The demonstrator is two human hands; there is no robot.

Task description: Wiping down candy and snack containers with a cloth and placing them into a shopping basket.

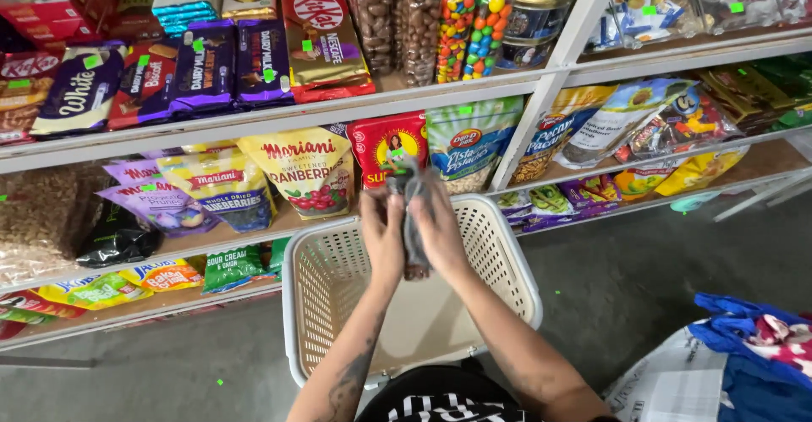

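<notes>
Packet: a small dark packet point(414, 219) stands upright between my two hands, pressed from both sides; its crinkled top sticks up above my fingertips and its lower end shows below my palms.
Left hand: my left hand point(382, 234) lies against the packet's left face, fingers point(373, 205) curled together and clamped on it.
Right hand: my right hand point(440, 229) covers the packet's right face, fingers point(432, 194) closed on it, pointing up and away from me.
Gap between hands: only the packet's width; the palms face each other and the fingertips nearly meet at its top.
Basket: a cream plastic basket point(507, 261) with perforated walls sits directly below my fingers, its open mouth under the packet; I cannot tell whether anything lies inside it.
Shelf beyond fingers: a white shelf point(279, 122) runs just past my fingertips; a yellow bag of dried cranberries point(304, 172) lies to their left, and a green-and-white bag of pistachios point(474, 143) to their right.
Shelf above: jars of coloured sweets point(469, 20) stand well above my fingers.
Floor: grey floor point(626, 287) lies to the right of my right forearm.
</notes>
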